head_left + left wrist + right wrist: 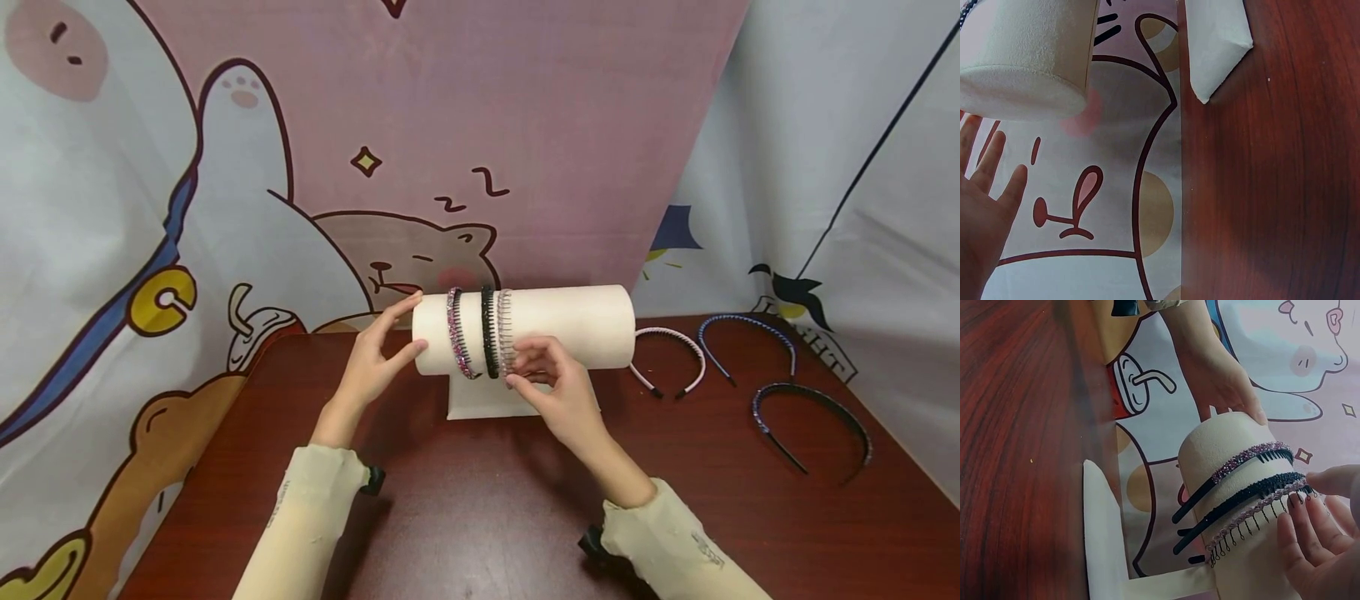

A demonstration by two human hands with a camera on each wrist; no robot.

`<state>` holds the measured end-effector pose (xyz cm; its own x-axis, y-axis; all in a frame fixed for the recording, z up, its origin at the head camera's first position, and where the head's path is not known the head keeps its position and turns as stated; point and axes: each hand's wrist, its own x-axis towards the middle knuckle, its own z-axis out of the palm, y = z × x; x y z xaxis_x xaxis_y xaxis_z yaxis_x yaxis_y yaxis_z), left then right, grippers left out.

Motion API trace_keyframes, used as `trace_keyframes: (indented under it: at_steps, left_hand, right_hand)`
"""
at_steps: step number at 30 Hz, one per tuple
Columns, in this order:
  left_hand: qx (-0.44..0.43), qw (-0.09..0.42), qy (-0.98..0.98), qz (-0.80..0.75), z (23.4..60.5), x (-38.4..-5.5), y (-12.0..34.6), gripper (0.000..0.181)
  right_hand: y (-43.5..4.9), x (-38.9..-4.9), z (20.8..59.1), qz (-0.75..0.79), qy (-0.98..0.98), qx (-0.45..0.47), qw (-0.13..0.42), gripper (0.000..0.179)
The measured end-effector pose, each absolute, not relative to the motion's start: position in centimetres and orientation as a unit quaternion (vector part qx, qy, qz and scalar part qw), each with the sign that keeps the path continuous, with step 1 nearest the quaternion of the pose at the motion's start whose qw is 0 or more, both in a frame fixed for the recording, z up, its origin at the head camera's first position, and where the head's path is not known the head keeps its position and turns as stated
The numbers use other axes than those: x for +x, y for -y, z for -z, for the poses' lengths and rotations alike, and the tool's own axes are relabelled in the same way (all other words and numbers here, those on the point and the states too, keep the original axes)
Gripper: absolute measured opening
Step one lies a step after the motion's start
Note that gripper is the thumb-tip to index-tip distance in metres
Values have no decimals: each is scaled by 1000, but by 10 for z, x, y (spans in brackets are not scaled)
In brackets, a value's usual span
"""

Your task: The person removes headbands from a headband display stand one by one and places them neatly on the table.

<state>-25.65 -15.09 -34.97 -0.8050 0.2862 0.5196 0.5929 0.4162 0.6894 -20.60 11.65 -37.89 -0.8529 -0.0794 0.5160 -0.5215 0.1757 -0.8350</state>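
Observation:
A cream roll-shaped display stand (570, 325) bears three headbands side by side. Leftmost is a pink glittery headband (457, 333), then a black beaded headband (490, 333), then a pale pink beaded headband (506, 325) with wire teeth. My right hand (558, 387) pinches the pale pink one near its front, thumb and fingers on either side of the band in the right wrist view (1329, 531). At the roll's left end, my left hand (367, 367) rests with fingers extended and spread. The left wrist view shows this hand (985, 200) beside the roll's round end.
On the dark red wooden table (450, 517), right of the stand, lie a white headband (678, 336), a blue headband (750, 318) and a dark headband (810, 389). A cartoon-printed cloth (562, 150) hangs close behind the stand.

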Motion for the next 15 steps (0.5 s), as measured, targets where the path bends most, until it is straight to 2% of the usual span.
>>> trace_keyframes:
  at_steps: [15]
  left_hand:
    - [-269,167,825,469,350,-257,150,55]
  right_hand:
    - [-116,-205,377,-601,742,197,222,44]
